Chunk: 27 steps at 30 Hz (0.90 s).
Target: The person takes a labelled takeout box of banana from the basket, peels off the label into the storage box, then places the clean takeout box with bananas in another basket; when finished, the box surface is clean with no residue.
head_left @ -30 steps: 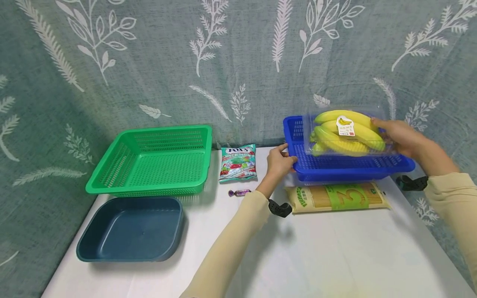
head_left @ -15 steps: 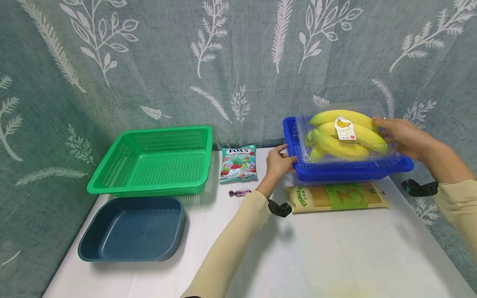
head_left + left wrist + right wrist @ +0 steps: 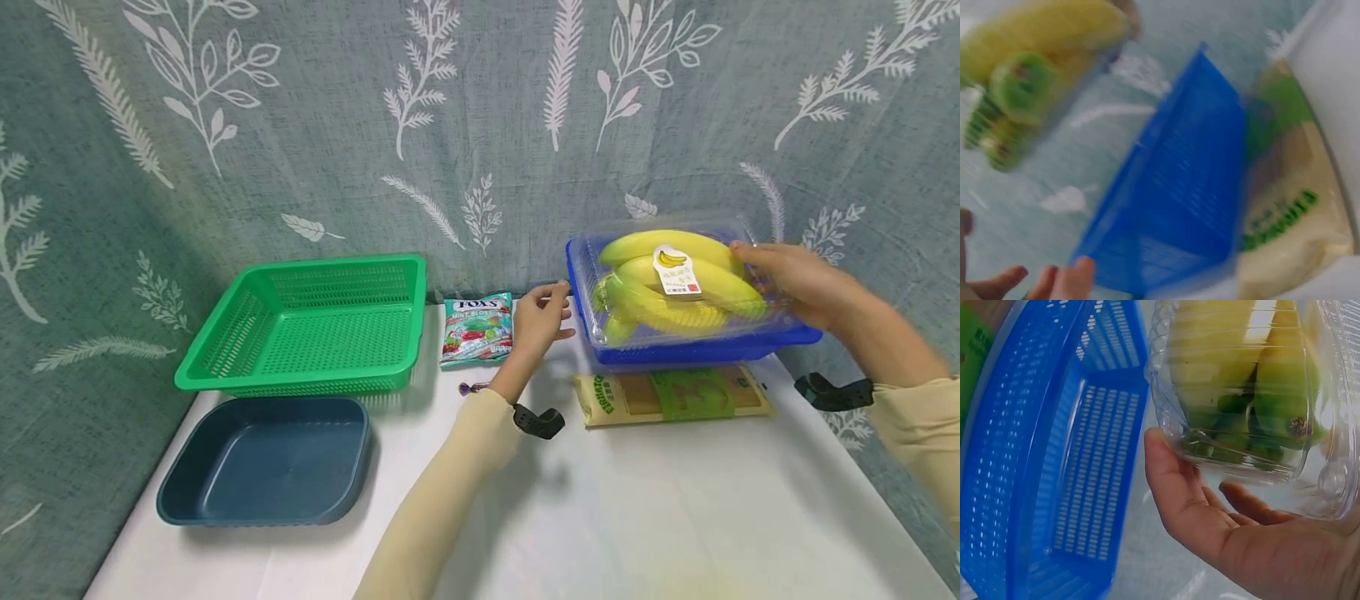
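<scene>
My right hand [image 3: 798, 279] grips the right end of a clear plastic clamshell [image 3: 678, 287] of bananas. The clamshell is held above the blue basket [image 3: 750, 346] and overlaps it in the head view. In the right wrist view, thumb and fingers hold the end of the clamshell [image 3: 1241, 412], with the blue basket [image 3: 1094, 462] beside it. My left hand [image 3: 542, 321] is just left of the basket's left end, fingers loosely extended and holding nothing. The blurred left wrist view shows its fingertips [image 3: 1072, 278] near the rim of the blue basket [image 3: 1172, 181].
A pack of noodles [image 3: 667, 396] lies in front of the blue basket. A Fox's candy bag [image 3: 477, 329] and a purple wrapped candy [image 3: 472, 387] lie left of my left hand. Further left are a green basket [image 3: 330, 342] and a dark blue tub [image 3: 262, 462]. A patterned curtain [image 3: 480, 125] hangs behind.
My left hand has let go of the blue basket's left end and moved slightly left. My right hand has brought the clamshell left and a little lower.
</scene>
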Available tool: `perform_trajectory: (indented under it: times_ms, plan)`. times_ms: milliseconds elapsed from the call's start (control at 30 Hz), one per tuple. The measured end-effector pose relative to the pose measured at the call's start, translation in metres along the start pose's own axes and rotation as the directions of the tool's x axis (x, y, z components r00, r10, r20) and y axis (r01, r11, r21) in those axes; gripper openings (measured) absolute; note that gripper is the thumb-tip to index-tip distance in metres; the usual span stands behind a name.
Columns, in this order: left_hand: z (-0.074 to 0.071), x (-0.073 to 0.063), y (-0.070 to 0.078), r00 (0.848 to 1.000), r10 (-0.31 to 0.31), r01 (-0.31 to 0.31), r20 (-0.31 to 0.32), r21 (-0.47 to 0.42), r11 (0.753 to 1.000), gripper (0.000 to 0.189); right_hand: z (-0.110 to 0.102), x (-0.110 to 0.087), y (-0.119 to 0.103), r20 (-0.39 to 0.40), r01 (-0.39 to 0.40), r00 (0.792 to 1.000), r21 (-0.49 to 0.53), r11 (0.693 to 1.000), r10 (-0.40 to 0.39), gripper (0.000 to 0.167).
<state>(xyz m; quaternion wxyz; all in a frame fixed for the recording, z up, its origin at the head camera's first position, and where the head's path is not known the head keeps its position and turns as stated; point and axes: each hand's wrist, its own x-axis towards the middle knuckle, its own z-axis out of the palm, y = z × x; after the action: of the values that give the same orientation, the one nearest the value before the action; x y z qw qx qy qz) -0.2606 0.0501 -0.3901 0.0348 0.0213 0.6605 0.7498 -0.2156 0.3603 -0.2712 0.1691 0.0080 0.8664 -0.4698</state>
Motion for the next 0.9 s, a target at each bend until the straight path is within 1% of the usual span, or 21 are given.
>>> perform_trajectory:
  times_ms: [67,133,167,233,333,400,467,567,633,833,900]
  plan:
    - [-0.006,-0.006,0.013,0.998,-0.002,0.004,0.056,-0.044,0.999,0.059,0.004,-0.001,-0.003,0.012,0.006,1.0,0.007,1.0,-0.006,0.097]
    - [-0.01,-0.014,0.025,0.993,-0.014,0.022,0.119,-0.063,0.998,0.07,0.01,-0.002,-0.006,0.021,0.017,1.0,0.01,1.0,-0.017,0.097]
    - [-0.011,-0.019,0.031,0.988,-0.018,0.027,0.153,-0.055,0.998,0.075,0.013,-0.003,-0.007,0.019,0.021,1.0,0.008,1.0,-0.021,0.097]
    - [-0.013,-0.028,0.041,0.977,-0.019,0.022,0.211,-0.012,1.0,0.081,0.019,-0.005,-0.01,0.015,0.032,0.999,0.001,0.999,-0.032,0.096]
    - [-0.016,-0.041,0.053,0.965,-0.013,-0.005,0.261,0.069,0.998,0.087,0.027,-0.007,-0.016,0.002,0.053,0.999,-0.02,0.998,-0.053,0.094]
    - [-0.019,-0.047,0.057,0.963,-0.005,-0.024,0.27,0.101,0.995,0.089,0.032,-0.009,-0.018,-0.016,0.061,0.998,-0.017,0.998,-0.061,0.091]
    - [-0.023,-0.051,0.059,0.964,0.001,-0.032,0.267,0.111,0.993,0.09,0.038,-0.011,-0.021,-0.027,0.068,0.997,-0.014,0.998,-0.068,0.088]
    - [-0.031,-0.055,0.061,0.966,0.006,-0.035,0.258,0.108,0.994,0.089,0.048,-0.014,-0.023,-0.026,0.071,0.997,0.016,0.997,-0.07,0.087]
    - [-0.038,-0.058,0.062,0.967,0.001,-0.029,0.254,0.108,0.994,0.089,0.055,-0.015,-0.024,-0.009,0.076,0.997,0.034,0.997,-0.076,0.088]
    - [-0.057,-0.066,0.064,0.974,-0.01,-0.018,0.228,0.12,0.993,0.089,0.076,-0.017,-0.026,-0.014,0.096,0.995,0.055,0.994,-0.095,0.07]
    - [-0.063,-0.07,0.065,0.976,-0.007,-0.02,0.219,0.121,0.992,0.089,0.082,-0.019,-0.026,-0.015,0.099,0.995,0.054,0.994,-0.098,0.07]
